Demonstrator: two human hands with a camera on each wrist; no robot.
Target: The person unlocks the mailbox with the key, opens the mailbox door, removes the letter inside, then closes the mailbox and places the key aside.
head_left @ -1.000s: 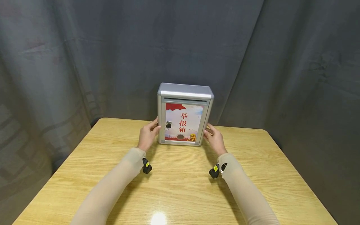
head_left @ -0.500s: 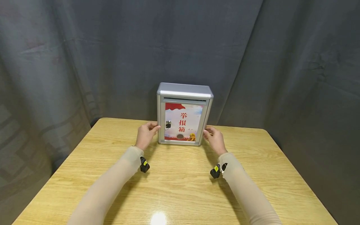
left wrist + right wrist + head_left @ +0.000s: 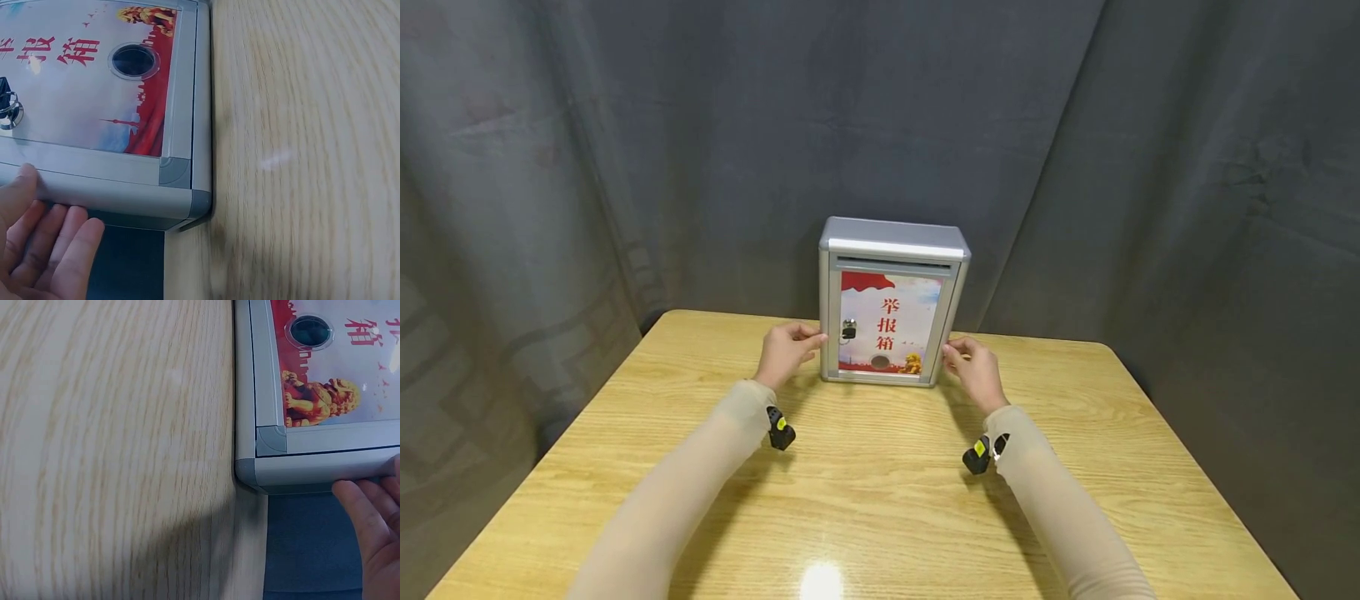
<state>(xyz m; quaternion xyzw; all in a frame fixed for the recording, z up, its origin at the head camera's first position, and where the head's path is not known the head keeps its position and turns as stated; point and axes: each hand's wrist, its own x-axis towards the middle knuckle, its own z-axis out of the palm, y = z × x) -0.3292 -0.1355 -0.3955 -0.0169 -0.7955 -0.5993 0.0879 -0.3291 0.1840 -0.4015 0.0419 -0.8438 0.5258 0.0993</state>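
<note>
Steadying the silver-grey metal rectangular box with rounded edges [image 3: 910, 310] between two hands seems to be the step in hand. The box stands upright on the pale yellow wood-grained table [image 3: 880, 467], near its far edge, in front of the dark grey cloth curtain [image 3: 880, 108].

The bare left hand [image 3: 782, 354], below a beige sleeve [image 3: 700, 454], has its thumb at the front edge of the side wall, its other fingers loosely extended beside that wall rather than clenched. The bare right hand [image 3: 976, 373] has relaxed fingers at the opposite wall; how hard either hand presses cannot be told.

Done well, this step likely calls for equal, light pressure from both sides at matching height, low on the walls, so that the box neither twists nor tips. Sliding would be safer with the base flat, and the nearby table edge deserves care. The smooth metal may slip under fingertips alone, so fuller finger contact would probably help.

The box has a long dark slot [image 3: 895, 262] above a glossy printed panel [image 3: 917, 292] with red Chinese characters [image 3: 887, 323]. A small metal lock with a black-headed key [image 3: 848, 331] sits at one side; low down are a round dark window [image 3: 880, 362] and a golden lion picture [image 3: 913, 363].
</note>
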